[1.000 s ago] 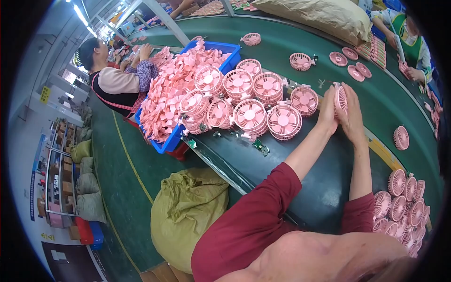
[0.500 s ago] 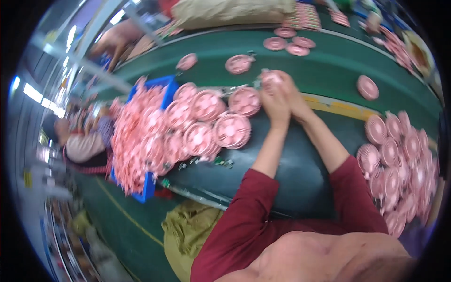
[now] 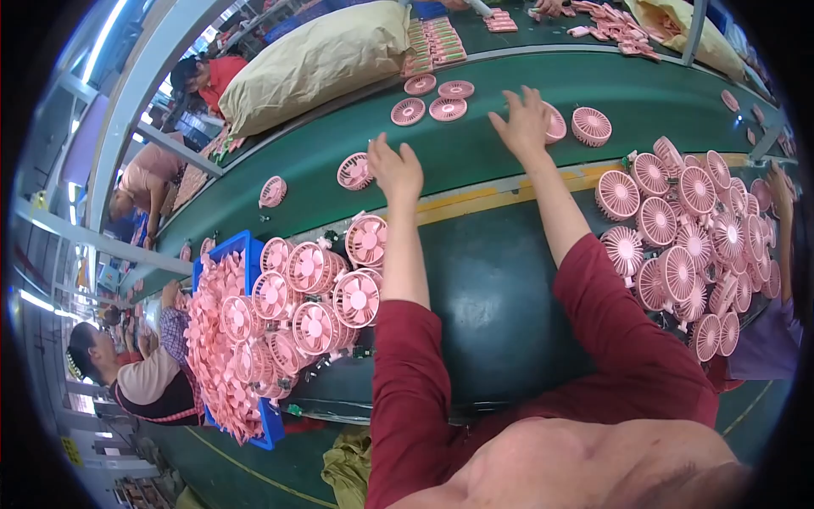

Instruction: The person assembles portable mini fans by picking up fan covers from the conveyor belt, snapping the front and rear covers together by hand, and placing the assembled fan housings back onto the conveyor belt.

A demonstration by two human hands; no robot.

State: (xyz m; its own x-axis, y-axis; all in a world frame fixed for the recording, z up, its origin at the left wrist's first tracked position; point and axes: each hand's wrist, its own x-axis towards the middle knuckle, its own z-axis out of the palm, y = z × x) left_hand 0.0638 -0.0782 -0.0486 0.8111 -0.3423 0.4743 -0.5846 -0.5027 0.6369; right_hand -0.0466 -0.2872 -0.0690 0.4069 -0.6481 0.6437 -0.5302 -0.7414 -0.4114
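My left hand (image 3: 396, 172) hovers over the green conveyor belt (image 3: 314, 191), fingers apart and holding nothing. Just left of it lies a pink round fan housing (image 3: 354, 171). Farther right, my right hand (image 3: 522, 127) is stretched over the belt with spread, bare fingers. A pink slotted fan cover (image 3: 555, 125) sits right beside that hand, partly hidden by it; whether they touch I cannot tell. Another pink cover (image 3: 591, 126) lies a little to the right. On the dark table, stacked pink fan heads with blades (image 3: 356, 299) stand left of my left forearm.
A blue crate (image 3: 270, 424) heaped with pink fan blades (image 3: 222, 327) is at the left. Many pink slotted fan heads (image 3: 677, 273) are piled at the right, beside another person's arm (image 3: 782, 220). Across the belt lie a large tan sack (image 3: 318, 64) and several loose covers (image 3: 448, 109).
My hands were together around a pink fan part at the belt's near edge. Now they are apart and empty, the left hand to the left, the right reaching farther out. The view has shifted.
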